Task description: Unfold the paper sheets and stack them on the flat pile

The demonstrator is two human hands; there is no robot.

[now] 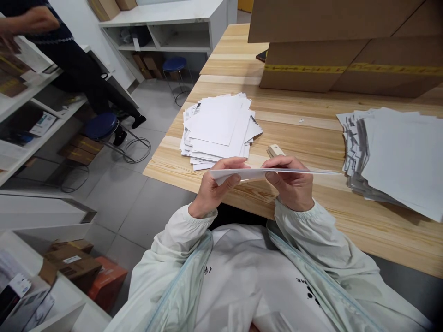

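- A single view came from a camera worn on the person's head, looking forward and steeply down over the chest and pale sleeves.
- It sat close to both hands, the left hand (212,188) and right hand (292,182) filling the lower middle.
- The wooden surface (311,133) ran away towards the upper right, with cardboard boxes (332,46) at the far end.
- To the left it took in the tiled floor (138,203), shelves and a second person's arm (32,20) at the upper corner.
- No other view shared the scene.
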